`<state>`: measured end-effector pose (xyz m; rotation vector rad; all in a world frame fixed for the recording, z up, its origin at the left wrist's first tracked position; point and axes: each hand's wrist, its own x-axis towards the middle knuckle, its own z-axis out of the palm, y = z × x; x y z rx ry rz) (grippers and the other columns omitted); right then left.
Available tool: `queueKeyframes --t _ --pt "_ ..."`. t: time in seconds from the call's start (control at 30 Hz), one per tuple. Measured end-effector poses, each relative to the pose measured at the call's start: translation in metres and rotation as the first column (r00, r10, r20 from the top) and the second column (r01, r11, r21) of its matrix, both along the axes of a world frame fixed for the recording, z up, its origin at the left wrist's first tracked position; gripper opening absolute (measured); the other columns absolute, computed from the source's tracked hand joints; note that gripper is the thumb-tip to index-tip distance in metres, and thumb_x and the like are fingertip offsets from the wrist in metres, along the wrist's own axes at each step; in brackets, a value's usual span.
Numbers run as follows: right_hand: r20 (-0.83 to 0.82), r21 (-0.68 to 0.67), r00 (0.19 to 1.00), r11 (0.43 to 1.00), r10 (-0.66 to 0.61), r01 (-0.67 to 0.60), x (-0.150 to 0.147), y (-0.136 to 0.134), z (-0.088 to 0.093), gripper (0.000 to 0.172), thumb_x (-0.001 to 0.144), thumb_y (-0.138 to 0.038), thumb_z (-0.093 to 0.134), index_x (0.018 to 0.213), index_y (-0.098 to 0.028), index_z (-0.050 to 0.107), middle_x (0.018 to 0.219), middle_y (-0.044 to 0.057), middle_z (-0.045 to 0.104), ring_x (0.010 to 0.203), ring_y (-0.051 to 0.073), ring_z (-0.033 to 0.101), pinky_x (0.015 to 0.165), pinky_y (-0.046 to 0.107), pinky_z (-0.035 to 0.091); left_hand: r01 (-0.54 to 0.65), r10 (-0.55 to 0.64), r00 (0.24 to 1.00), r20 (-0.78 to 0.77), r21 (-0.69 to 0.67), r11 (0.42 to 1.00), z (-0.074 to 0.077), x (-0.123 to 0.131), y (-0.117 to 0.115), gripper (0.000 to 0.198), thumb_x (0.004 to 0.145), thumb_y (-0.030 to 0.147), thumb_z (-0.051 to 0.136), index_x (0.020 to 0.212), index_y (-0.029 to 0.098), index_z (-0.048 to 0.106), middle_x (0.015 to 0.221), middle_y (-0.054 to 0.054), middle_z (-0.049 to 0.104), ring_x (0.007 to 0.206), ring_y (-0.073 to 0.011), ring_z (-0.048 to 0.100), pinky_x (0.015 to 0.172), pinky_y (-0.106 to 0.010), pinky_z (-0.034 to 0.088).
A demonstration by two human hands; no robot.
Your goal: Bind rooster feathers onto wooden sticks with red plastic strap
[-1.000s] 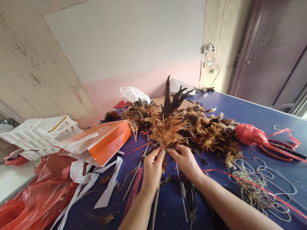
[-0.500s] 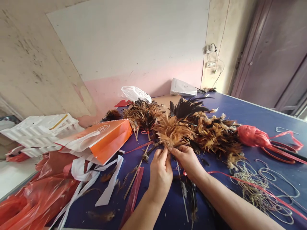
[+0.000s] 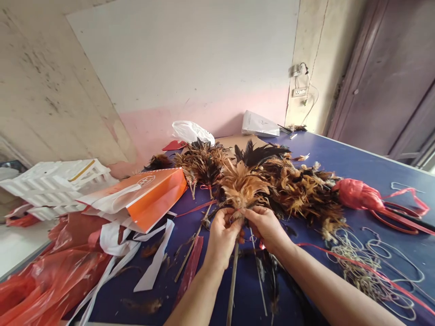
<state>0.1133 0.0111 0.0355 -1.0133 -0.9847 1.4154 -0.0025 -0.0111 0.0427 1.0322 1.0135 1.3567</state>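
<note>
Both hands meet at the base of a feather duster (image 3: 245, 183) with brown feathers and black tips. Its thin wooden stick (image 3: 233, 280) runs down towards me below my fingers. My left hand (image 3: 222, 233) is closed round the base where feathers and stick join. On the other side of that base, my right hand (image 3: 267, 226) pinches with thumb and fingers; a bit of pink shows between the hands. Pink plastic ribbon (image 3: 326, 249) trails from beside my right wrist to the right edge.
Loose brown feathers (image 3: 302, 190) and a feather bundle (image 3: 204, 160) lie behind. An orange paper bag (image 3: 156, 199) and red plastic (image 3: 61, 271) crowd the left. Tangled string (image 3: 363, 262) and a pink ribbon ball (image 3: 360, 194) lie right on the blue table (image 3: 343, 151).
My left hand has shifted slightly left and turned, its fingers now wrapped around the base. The stick, hidden before, now shows below it. My right hand has moved slightly right.
</note>
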Motion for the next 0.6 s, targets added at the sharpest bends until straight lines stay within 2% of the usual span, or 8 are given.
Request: queueKeyframes --t 0.1,0.17,0.23,0.33,0.43,0.53,0.6 --pt "0.011 0.036 0.999 0.998 0.044 -0.044 0.002 -0.001 -0.001 0.035 0.065 -0.043 0.067 0.056 -0.015 0.048 0.041 -0.007 0.041 0.033 0.002 0.025 0.034 0.019 0.014 0.169 -0.152 0.974 0.169 -0.085 0.982 -0.001 -0.001 0.000 0.027 0.069 0.029 0.070 0.084 0.013 0.055 0.062 0.000 0.058 0.047 -0.0079 0.051 0.041 -0.018 0.041" --pt "0.014 0.051 0.997 0.996 0.072 -0.073 0.004 -0.002 0.001 0.034 0.068 -0.044 0.065 0.058 -0.015 0.050 0.044 -0.006 0.046 0.034 0.003 0.028 0.035 0.019 0.015 0.267 -0.239 0.939 0.247 -0.084 0.960 0.000 0.000 -0.002 0.024 0.070 0.028 0.069 0.083 0.012 0.057 0.066 -0.002 0.059 0.049 -0.0072 0.051 0.042 -0.017 0.039" --pt "0.013 0.052 0.997 0.995 0.082 -0.082 0.006 -0.003 0.002 0.035 0.068 -0.043 0.066 0.056 -0.015 0.048 0.044 -0.006 0.045 0.033 0.002 0.027 0.035 0.019 0.015 0.300 -0.274 0.917 0.290 -0.050 0.952 0.002 0.001 -0.004 0.024 0.071 0.029 0.069 0.084 0.011 0.059 0.070 -0.003 0.059 0.048 -0.0054 0.049 0.040 -0.015 0.033" --pt "0.039 0.059 0.992 0.990 0.123 -0.125 0.007 -0.003 0.004 0.038 0.068 -0.043 0.066 0.052 -0.016 0.045 0.043 -0.006 0.046 0.033 0.002 0.023 0.035 0.020 0.012 0.276 -0.250 0.923 0.292 -0.051 0.960 0.005 0.002 -0.006 0.028 0.073 0.038 0.065 0.076 0.011 0.058 0.066 -0.002 0.057 0.042 -0.0022 0.041 0.035 -0.013 0.021" --pt "0.109 0.093 0.985 0.985 0.134 -0.144 0.006 -0.002 0.001 0.039 0.069 -0.045 0.064 0.051 -0.015 0.046 0.041 -0.006 0.044 0.035 0.003 0.023 0.037 0.021 0.013 0.204 -0.182 0.960 0.211 -0.085 0.975 0.006 0.003 -0.005 0.033 0.071 0.044 0.065 0.069 0.012 0.056 0.057 0.002 0.049 0.038 0.0000 0.031 0.035 -0.014 0.015" --pt "0.173 0.133 0.983 0.987 0.061 -0.085 0.003 0.002 -0.004 0.038 0.070 -0.045 0.064 0.053 -0.015 0.050 0.043 -0.006 0.041 0.040 0.004 0.028 0.040 0.021 0.018 0.141 -0.126 0.982 0.141 -0.105 0.984 0.005 0.002 -0.003 0.033 0.067 0.042 0.069 0.068 0.013 0.054 0.055 0.005 0.044 0.037 0.0008 0.028 0.035 -0.014 0.014" --pt "0.219 0.175 0.976 0.983 0.010 -0.050 0.002 0.005 -0.006 0.035 0.069 -0.044 0.064 0.057 -0.013 0.054 0.048 -0.005 0.045 0.045 0.006 0.032 0.044 0.021 0.023 0.116 -0.103 0.987 0.120 -0.109 0.987 0.004 0.001 -0.002 0.033 0.067 0.042 0.069 0.067 0.013 0.054 0.056 0.005 0.044 0.038 0.0005 0.029 0.035 -0.014 0.014"
